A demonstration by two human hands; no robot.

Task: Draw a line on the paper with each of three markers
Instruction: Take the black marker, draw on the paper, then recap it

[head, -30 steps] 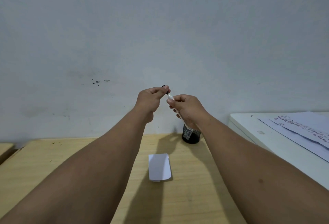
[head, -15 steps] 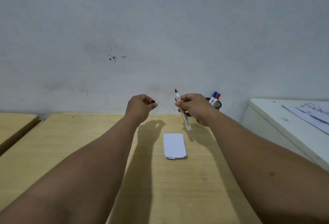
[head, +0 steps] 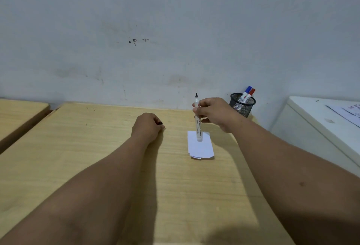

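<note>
My right hand [head: 214, 113] grips an uncapped black marker [head: 198, 126], white-bodied, held upright with its black tip pointing up, above the far end of a small white paper [head: 200, 147] lying on the wooden table [head: 116, 166]. My left hand [head: 147, 127] rests as a fist on the table to the left of the paper, closed around the marker's black cap [head: 160, 123], whose end shows between the fingers. A blue marker [head: 245, 93] and a red marker [head: 250, 94] stand capped in a black mesh cup [head: 242, 106] at the back right.
A grey wall [head: 175, 30] rises right behind the table. A white cabinet [head: 321, 120] with printed sheets [head: 348, 111] stands to the right. Another wooden table [head: 17, 114] sits at the left, across a narrow gap.
The cap came off the marker as both hands moved apart and lowered. My left hand has dropped to the table with the cap; my right hand now holds the marker over the paper.
</note>
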